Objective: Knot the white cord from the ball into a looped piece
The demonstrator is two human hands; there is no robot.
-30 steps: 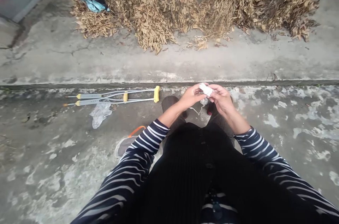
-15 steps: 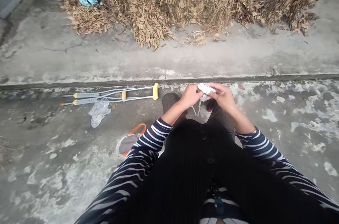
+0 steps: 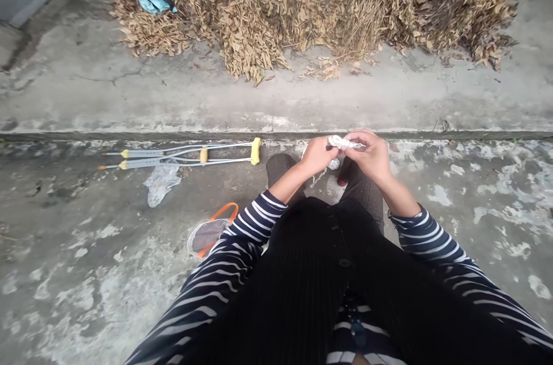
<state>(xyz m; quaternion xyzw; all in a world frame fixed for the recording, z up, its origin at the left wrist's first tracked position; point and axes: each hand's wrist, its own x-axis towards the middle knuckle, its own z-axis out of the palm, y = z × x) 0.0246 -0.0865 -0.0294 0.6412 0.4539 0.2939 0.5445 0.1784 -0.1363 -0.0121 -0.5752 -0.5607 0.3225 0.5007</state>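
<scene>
While both bare hands work above the lap, the left hand (image 3: 317, 156) and right hand (image 3: 368, 155) clench opposite ends of a small white twisted bundle (image 3: 344, 142), fingers curled around it. A thin pale strand (image 3: 314, 179) dangles beneath, beside a small round silvery piece (image 3: 333, 164). A slackened grip could drop the bundle onto the rough grey concrete ground (image 3: 86, 296), and a sharp tug could snag or snap the strand. Grey metal crutches with yellow pads (image 3: 181, 156) lie just left.

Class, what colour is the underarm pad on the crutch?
Yellow: the underarm pad shows best in the head view.
</scene>
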